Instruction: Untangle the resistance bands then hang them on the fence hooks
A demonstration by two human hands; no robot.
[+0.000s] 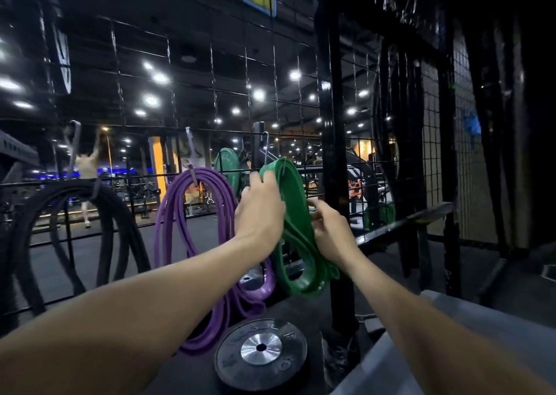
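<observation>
On the hook (pixel 266 146) of the fence, the green bands (pixel 296 214) hung in thick loops. They could slip off if a hand pulled down. The left hand (pixel 260 211) gripped them below the hook. The right hand (pixel 331 232) pinched them lower down.

Both bare forearms stretched forward and upward, converging ahead. Left hand (pixel 261 205) raised higher, back toward the camera, fingers curled over and gripping. Right hand (pixel 329 232) slightly lower, just beside it, thumb and fingers pinching, wrist bent inward.
</observation>
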